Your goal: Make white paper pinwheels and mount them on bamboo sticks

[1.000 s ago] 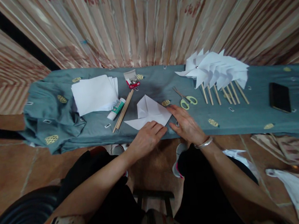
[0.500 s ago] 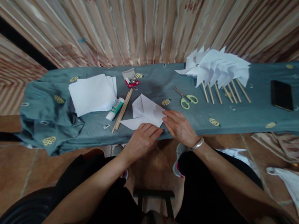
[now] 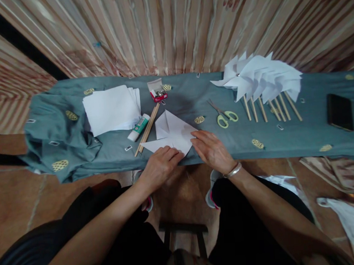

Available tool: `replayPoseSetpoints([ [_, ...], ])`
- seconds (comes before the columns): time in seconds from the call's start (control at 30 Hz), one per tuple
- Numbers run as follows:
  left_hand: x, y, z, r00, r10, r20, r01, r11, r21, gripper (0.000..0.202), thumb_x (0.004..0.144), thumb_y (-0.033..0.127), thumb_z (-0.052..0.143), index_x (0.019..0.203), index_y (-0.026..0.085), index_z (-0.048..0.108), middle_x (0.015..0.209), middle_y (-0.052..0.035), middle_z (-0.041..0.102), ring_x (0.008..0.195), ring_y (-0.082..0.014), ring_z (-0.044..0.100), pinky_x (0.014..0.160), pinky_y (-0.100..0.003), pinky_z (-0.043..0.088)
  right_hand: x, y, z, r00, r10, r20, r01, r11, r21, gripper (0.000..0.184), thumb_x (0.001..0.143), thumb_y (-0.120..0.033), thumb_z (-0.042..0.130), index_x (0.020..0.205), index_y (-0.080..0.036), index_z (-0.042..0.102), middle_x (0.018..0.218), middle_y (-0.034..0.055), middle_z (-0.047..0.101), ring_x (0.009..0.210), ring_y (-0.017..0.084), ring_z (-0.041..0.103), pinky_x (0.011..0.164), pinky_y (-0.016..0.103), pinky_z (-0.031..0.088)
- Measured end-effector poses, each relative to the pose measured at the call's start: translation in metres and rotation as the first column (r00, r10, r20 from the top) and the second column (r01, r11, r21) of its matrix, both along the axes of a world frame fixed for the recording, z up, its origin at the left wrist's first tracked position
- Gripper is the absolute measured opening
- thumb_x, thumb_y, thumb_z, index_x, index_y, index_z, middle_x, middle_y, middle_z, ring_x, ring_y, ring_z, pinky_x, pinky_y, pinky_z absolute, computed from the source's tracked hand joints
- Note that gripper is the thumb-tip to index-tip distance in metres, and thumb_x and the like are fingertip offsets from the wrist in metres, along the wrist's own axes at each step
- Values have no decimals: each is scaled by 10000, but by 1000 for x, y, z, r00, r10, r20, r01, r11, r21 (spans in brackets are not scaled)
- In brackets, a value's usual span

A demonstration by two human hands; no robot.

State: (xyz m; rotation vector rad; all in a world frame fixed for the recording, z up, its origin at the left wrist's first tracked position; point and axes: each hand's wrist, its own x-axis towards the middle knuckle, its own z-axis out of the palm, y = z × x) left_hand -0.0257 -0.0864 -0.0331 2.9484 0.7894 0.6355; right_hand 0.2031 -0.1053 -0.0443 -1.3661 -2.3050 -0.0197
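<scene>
A folded white paper sheet (image 3: 171, 132) lies on the grey-green cloth (image 3: 111, 148) near the table's front edge. My left hand (image 3: 159, 165) rests on the sheet's near corner with fingers stretched flat. My right hand (image 3: 212, 150), a silver bangle on its wrist, presses flat on the sheet's right corner. Neither hand grips anything. Left of the sheet lie two wooden sticks (image 3: 147, 128) and a glue tube (image 3: 138, 127).
A stack of white paper (image 3: 111, 109) lies at the left, a small red box of pins (image 3: 157, 94) behind the sheet. Green-handled scissors (image 3: 224, 115), several finished paper pinwheels on sticks (image 3: 262, 85) and a black phone (image 3: 340, 112) lie to the right. Curtains hang behind.
Both hands slid a little left along the sheet's near edge, and the sheet shifted left with them. The head view tilted slightly.
</scene>
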Motion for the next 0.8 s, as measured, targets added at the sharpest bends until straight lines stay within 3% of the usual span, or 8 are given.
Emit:
replayPoseSetpoints([
  [0.23, -2, 2, 6, 999, 41, 17, -41, 999, 12, 221, 957, 117, 487, 1127, 152, 623, 1002, -63, 687, 793, -158, 647, 703, -281, 546, -6, -1, 3, 997, -3, -76, 0, 999, -41, 325, 932, -162, 456, 1214, -155, 617, 1292, 167, 638, 1213, 294, 564, 1003, 485, 482],
  [0.43, 1, -1, 10, 999, 5, 54, -3, 1000, -28, 245, 961, 112, 456, 1131, 156, 627, 1041, -72, 681, 838, -153, 660, 753, -275, 562, 0, -3, 3, 999, -16, -47, 13, 998, -56, 378, 912, -188, 484, 1280, -157, 565, 1360, 183, 591, 1267, 319, 530, 1033, 519, 455],
  [0.6, 0, 6, 8, 996, 11, 86, -10, 1000, -14, 222, 959, 118, 466, 1094, 149, 640, 1029, -75, 687, 881, -167, 647, 786, -293, 535, 9, -4, 5, 996, -65, -56, 63, 997, -33, 294, 952, -186, 434, 1188, -198, 610, 1341, 154, 611, 1249, 307, 541, 1003, 514, 458],
  [0.8, -2, 15, 9, 997, 81, 21, -81, 997, 0, 150, 915, 186, 564, 1030, 152, 655, 1027, -100, 688, 956, -246, 590, 788, -389, 462, 0, -10, 9, 1000, -18, 15, 18, 1000, -13, 230, 967, -169, 437, 1038, -176, 656, 1256, 149, 663, 1171, 291, 582, 966, 472, 478],
])
